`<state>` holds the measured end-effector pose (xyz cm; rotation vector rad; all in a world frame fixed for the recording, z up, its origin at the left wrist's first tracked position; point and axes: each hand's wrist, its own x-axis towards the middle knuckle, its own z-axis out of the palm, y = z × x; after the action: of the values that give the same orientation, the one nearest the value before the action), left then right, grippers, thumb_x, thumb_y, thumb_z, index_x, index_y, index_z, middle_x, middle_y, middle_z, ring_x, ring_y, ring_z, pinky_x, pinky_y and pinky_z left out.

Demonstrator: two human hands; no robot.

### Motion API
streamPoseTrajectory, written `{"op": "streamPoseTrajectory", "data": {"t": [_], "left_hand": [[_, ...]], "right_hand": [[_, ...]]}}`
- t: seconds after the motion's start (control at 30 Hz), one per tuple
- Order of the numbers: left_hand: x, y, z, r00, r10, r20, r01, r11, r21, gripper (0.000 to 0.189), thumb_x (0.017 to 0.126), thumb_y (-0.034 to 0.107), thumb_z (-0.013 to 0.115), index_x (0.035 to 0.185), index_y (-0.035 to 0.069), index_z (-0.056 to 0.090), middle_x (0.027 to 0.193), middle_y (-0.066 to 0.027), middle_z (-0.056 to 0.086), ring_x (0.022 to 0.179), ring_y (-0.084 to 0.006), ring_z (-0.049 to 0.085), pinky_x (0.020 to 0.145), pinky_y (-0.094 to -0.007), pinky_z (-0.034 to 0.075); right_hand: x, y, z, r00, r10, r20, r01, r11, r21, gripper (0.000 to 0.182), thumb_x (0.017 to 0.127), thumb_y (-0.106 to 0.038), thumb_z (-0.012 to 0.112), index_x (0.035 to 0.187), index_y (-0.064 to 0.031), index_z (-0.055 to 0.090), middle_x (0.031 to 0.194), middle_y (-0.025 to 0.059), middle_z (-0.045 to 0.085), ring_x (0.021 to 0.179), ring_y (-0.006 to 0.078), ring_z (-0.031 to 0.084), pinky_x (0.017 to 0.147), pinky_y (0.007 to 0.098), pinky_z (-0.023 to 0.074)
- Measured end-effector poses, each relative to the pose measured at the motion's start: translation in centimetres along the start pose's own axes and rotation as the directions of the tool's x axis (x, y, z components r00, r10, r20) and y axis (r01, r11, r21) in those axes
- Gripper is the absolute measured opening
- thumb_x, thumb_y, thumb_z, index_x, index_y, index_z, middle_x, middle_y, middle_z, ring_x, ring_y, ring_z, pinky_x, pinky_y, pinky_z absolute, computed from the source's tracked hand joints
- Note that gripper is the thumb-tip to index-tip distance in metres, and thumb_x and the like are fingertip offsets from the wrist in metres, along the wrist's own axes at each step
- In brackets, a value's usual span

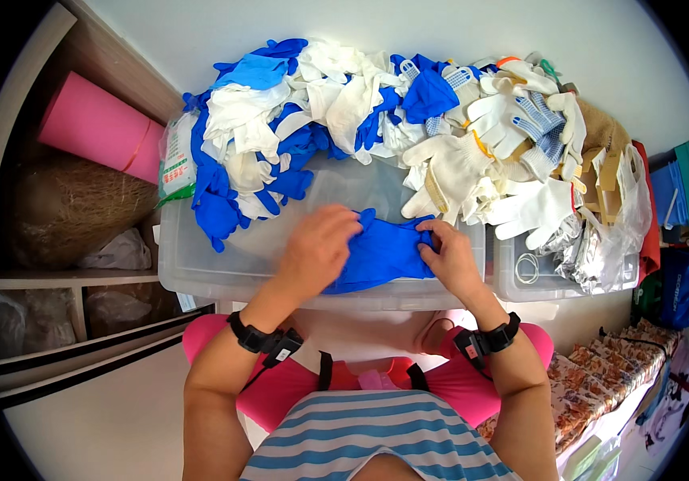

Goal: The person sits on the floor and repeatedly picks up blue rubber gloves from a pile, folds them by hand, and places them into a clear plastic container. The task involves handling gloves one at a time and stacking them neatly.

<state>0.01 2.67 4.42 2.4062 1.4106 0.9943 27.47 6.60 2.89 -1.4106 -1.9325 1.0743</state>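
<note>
Before me a blue disposable glove (383, 252) lies spread on the lid of a clear plastic storage box (254, 249). My right hand (449, 249) pinches its right edge between thumb and fingers. Over its left end hovers my left hand (320, 246), blurred, with the fingertips near the glove; whether they touch it I cannot tell. Behind them are heaped blue disposable gloves (215, 207) and white disposable gloves (242, 111). To the right lie white knit work gloves (449, 168), some with blue dots.
A plastic package (177, 159) bearing writing leans at the left, beside a shelf unit with a pink roll (101, 126). On the right, a smaller clear box (524, 288) carries a white cord loop (526, 268), crumpled foil packets (582, 255) and an open cardboard box (603, 180). A wall rises behind.
</note>
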Motion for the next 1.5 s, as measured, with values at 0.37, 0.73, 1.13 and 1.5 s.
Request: {"op": "streamPoseTrajectory", "data": {"t": [0.37, 0.73, 1.13, 1.5], "left_hand": [[-1.1, 1.7, 2.9, 0.931, 0.012, 0.364, -0.117, 0.956, 0.267, 0.052, 0.082, 0.018, 0.074, 0.131, 0.005, 0.061, 0.142, -0.0140, 0.056, 0.134, -0.0301, 0.048, 0.114, -0.0562, 0.031], [-2.3, 2.7, 1.6, 0.965, -0.121, 0.231, 0.057, 0.962, 0.267, 0.047, 0.085, 0.021, 0.074, 0.126, 0.002, 0.064, 0.138, -0.0148, 0.058, 0.128, -0.0336, 0.050, 0.108, -0.0534, 0.036], [-1.1, 2.0, 4.1, 0.960, 0.089, 0.265, -0.137, 0.976, 0.170, 0.045, 0.088, 0.010, 0.063, 0.131, -0.003, 0.058, 0.145, -0.0199, 0.052, 0.142, -0.0368, 0.042, 0.119, -0.0478, 0.033], [-2.0, 1.0, 5.4, 0.933, -0.036, 0.358, -0.006, 0.993, 0.114, 0.069, 0.094, 0.026, 0.058, 0.153, -0.001, 0.037, 0.162, -0.0208, 0.033, 0.151, -0.0371, 0.028, 0.124, -0.0509, 0.021]], "right_hand": [[0.3, 0.4, -0.1, 0.998, -0.022, -0.059, 0.022, 1.000, 0.005, 0.031, 0.082, 0.000, 0.070, 0.112, -0.0029, 0.066, 0.088, 0.0166, 0.062, 0.069, 0.0298, 0.060, 0.065, 0.0394, 0.0494], [0.4, 1.1, 0.0, 0.995, -0.051, -0.086, 0.044, 0.995, -0.087, 0.037, 0.082, 0.001, 0.068, 0.118, -0.0017, 0.064, 0.087, 0.0146, 0.062, 0.066, 0.0226, 0.058, 0.063, 0.0346, 0.0494], [0.2, -2.2, 1.4, 0.863, -0.501, -0.066, 0.472, 0.846, -0.250, 0.055, 0.083, -0.016, 0.076, 0.134, -0.0055, 0.058, 0.128, 0.0177, 0.060, 0.115, 0.0376, 0.061, 0.094, 0.0432, 0.0531], [0.2, -2.5, 7.9, 0.854, -0.443, 0.274, 0.500, 0.844, -0.196, 0.087, 0.097, -0.051, 0.057, 0.157, 0.0038, 0.026, 0.165, 0.0220, 0.023, 0.155, 0.0383, 0.015, 0.126, 0.0498, 0.0133]]}}
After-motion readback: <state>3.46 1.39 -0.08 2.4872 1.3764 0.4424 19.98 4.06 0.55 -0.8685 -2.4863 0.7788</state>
